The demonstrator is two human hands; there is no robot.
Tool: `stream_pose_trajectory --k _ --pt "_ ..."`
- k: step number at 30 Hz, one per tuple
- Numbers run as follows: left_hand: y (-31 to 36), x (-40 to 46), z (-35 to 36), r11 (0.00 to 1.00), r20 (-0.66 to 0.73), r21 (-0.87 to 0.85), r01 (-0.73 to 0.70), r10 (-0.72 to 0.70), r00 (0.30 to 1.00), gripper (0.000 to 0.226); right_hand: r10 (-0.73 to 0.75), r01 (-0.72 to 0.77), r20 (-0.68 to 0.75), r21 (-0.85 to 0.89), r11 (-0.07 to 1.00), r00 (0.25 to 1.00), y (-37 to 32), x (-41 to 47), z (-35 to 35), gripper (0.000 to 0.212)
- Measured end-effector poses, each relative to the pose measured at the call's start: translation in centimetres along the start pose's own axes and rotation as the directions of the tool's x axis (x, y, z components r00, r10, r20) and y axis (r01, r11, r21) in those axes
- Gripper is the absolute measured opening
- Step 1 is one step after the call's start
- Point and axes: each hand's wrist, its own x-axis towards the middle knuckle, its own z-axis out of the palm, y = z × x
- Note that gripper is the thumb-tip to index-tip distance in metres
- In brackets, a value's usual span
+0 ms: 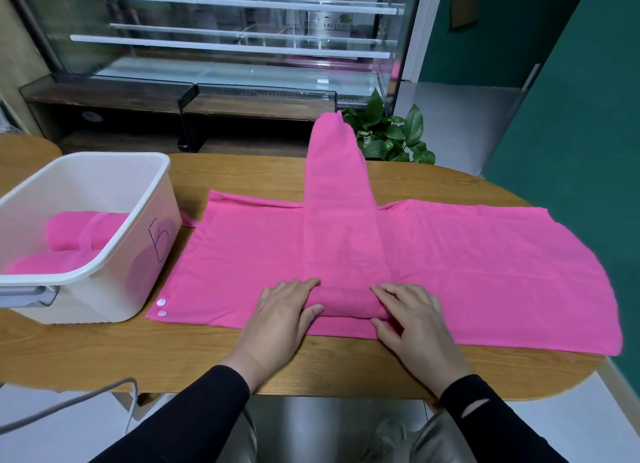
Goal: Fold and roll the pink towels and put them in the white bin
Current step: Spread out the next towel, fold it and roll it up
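So the folded pink towel (341, 220) is a long narrow strip running straight away from me across the wooden table (242, 358), with its far end hanging over the back edge, and the near end is already curled into a small roll right at my hands. It's lying on top of a second pink towel (485, 272) that's spread flat and wide, its right side drooping off the table. My left hand (282, 312) is on the left end of the roll, fingers laid over the top and thumb tucked against the front of it. My right hand (410, 318) does the same on the right end, fingers bent onto the roll. Off to the left sits the white bin (114, 289) with two rolled towels (79, 240) inside. Behind the table there's a leafy plant (391, 133) and a glass display case (225, 36).
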Motion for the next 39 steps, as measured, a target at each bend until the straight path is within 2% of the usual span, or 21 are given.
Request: stream_pose_trajectory --k 3,7,12,19,22,28,33,36,39 --pt "0.1 0.0 0.0 0.999 -0.014 -0.029 0.025 -0.025 1.000 0.061 0.014 -0.013 0.038 -0.019 1.000 0.999 0.1 0.1 0.2 0.054" --pt "-0.1 -0.1 -0.2 0.998 -0.024 -0.066 0.003 -0.005 1.000 0.065 0.018 -0.017 0.062 -0.020 1.000 0.998 0.0 0.1 0.1 0.049" --pt "-0.1 -0.3 -0.3 0.997 -0.070 -0.077 -0.010 0.005 0.998 0.050 0.024 -0.026 0.065 0.032 0.999 0.998 -0.3 0.2 -0.5 0.044" --pt "-0.3 -0.2 0.1 0.998 -0.059 -0.065 -0.003 -0.001 0.998 0.041 0.074 -0.069 -0.033 0.132 0.989 0.997 -1.0 0.4 -1.1 0.031" --pt "-0.3 -0.1 0.2 0.999 -0.065 -0.040 0.012 -0.014 0.998 0.039 0.116 -0.107 -0.060 0.139 0.985 0.991 -0.8 0.3 -1.0 0.038" --pt "-0.2 0.0 0.4 0.997 -0.069 0.015 0.080 -0.079 0.994 0.041 0.095 -0.096 0.061 0.015 0.995 0.994 -0.3 0.3 -0.4 0.060" --pt "0.0 0.0 0.5 0.996 -0.080 -0.011 0.089 -0.089 0.993 0.042 0.075 -0.076 0.006 0.035 0.997 0.997 -0.4 0.5 -0.3 0.036" --pt "-0.3 -0.2 0.2 0.999 -0.067 -0.038 0.017 -0.020 0.998 0.050 0.081 -0.081 -0.003 0.061 0.995 0.997 -0.2 0.6 -0.3 0.030" --pt "-0.3 -0.2 0.0 1.000 -0.046 -0.006 -0.016 0.015 0.999 0.047 0.080 -0.080 0.004 0.082 0.993 0.997 -0.2 0.5 -0.5 0.029"
